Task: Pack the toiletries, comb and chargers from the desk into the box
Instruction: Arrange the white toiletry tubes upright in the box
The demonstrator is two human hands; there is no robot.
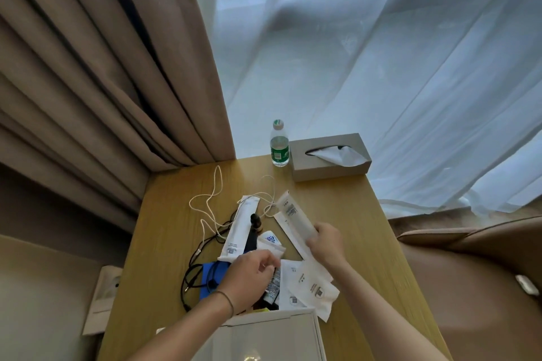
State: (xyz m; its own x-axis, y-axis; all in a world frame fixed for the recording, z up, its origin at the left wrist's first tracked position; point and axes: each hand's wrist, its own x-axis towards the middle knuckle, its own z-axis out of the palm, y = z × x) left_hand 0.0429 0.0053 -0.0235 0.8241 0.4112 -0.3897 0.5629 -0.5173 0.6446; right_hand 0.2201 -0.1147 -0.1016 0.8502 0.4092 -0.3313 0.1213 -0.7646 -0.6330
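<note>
My right hand (325, 242) grips a long white toiletry packet (294, 212), lifted at an angle above the desk. My left hand (249, 275) hovers with curled fingers over a printed tube (272, 287) and small sachets; whether it holds one I cannot tell. A second long white packet (239, 227) lies to the left, beside a dark comb (252, 236). White cable (211, 202) and black cables (193, 275) sprawl on the wooden desk (360, 243). More flat white packets (311, 287) lie in the middle. The pale box (264, 334) sits at the near edge.
A green-labelled water bottle (280, 145) and a grey tissue box (330, 157) stand at the desk's far edge. Brown curtains (102, 82) hang to the left, sheer ones behind. A brown chair (475, 281) is on the right. A blue item (212, 275) lies under the black cables.
</note>
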